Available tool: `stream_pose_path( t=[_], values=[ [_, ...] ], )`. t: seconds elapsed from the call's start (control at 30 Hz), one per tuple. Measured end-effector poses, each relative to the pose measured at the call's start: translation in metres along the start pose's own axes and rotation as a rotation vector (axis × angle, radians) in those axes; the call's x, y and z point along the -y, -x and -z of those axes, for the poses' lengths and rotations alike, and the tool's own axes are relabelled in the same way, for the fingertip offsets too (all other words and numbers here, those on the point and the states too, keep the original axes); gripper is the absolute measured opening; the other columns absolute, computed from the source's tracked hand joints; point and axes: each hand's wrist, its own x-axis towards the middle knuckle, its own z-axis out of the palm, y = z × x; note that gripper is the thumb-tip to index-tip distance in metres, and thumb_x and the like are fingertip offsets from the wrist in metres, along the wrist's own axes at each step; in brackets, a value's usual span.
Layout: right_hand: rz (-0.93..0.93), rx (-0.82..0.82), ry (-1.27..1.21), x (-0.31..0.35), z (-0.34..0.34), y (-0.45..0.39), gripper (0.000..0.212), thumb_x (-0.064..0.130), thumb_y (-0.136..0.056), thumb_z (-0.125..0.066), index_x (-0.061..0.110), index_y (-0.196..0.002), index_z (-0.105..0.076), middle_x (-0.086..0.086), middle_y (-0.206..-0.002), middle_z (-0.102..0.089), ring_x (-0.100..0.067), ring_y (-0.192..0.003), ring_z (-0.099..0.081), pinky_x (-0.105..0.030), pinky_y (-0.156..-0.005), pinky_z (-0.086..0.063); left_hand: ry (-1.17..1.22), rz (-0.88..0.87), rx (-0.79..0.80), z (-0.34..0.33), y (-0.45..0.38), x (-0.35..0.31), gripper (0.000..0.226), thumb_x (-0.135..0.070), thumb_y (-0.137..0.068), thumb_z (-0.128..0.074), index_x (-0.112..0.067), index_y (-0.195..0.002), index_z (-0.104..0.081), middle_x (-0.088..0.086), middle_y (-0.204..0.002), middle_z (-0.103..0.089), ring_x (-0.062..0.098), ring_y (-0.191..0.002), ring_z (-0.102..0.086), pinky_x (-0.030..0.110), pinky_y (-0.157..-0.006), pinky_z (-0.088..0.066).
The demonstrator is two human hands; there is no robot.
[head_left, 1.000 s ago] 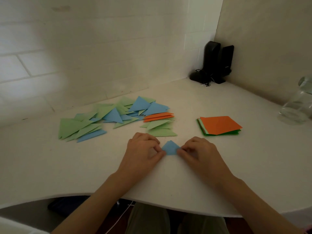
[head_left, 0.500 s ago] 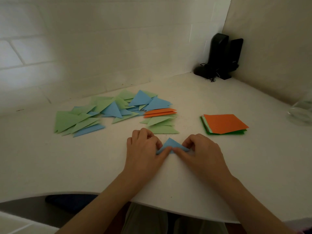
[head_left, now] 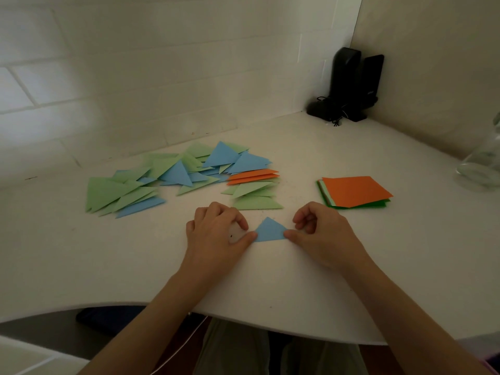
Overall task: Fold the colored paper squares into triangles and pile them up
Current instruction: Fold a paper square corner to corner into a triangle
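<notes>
Blue triangle (head_left: 270, 231) corners hidden under left hand (head_left: 216, 234), right hand (head_left: 322, 234)

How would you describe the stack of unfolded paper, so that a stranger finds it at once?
On the white table, look right of the two hands. The stack of squares lies there alone, orange sheet on top, green beneath; unlike the scattered triangles, it is flat, unfolded and neat.

White table (head_left: 351, 266), curved near edge. On it: spread of folded triangles (head_left: 178, 177), blue triangle (head_left: 269, 230), stack of paper squares (head_left: 354, 192), orange on top. Black speakers (head_left: 354, 82) in far corner; glass jar (head_left: 484, 161) at right edge.
</notes>
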Motion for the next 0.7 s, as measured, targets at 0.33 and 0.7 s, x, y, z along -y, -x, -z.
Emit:
stream_pose_path(
  t=[0.33, 0.7],
  values=[
    [0.007, -0.053, 0.012, 0.003, -0.002, 0.008, 0.019, 0.023, -0.070, -0.078, 0.022, -0.076, -0.060, 0.012, -0.067, -0.056, -0.001, -0.062, -0.051, -0.004, -0.056, -0.037, -0.128, -0.052, 0.039, -0.004, 0.008, -0.042, 0.039, -0.035, -0.094, -0.051, -0.018, -0.129, -0.044, 0.004, -0.124, -0.042, 0.020, -0.111, -0.041, 0.027, -0.087, -0.039],
    [0.015, -0.062, 0.005, 0.003, -0.002, 0.008, 0.018, 0.022, -0.070, -0.078, 0.022, -0.075, -0.061, 0.011, -0.071, -0.059, -0.002, -0.063, -0.052, -0.010, -0.054, -0.038, 0.114, 0.110, 0.195, 0.003, -0.013, -0.048, 0.033, -0.028, -0.080, -0.072, -0.023, -0.109, -0.057, 0.001, -0.100, -0.062, 0.015, -0.087, -0.058, 0.022, -0.066, -0.041]
  ],
)
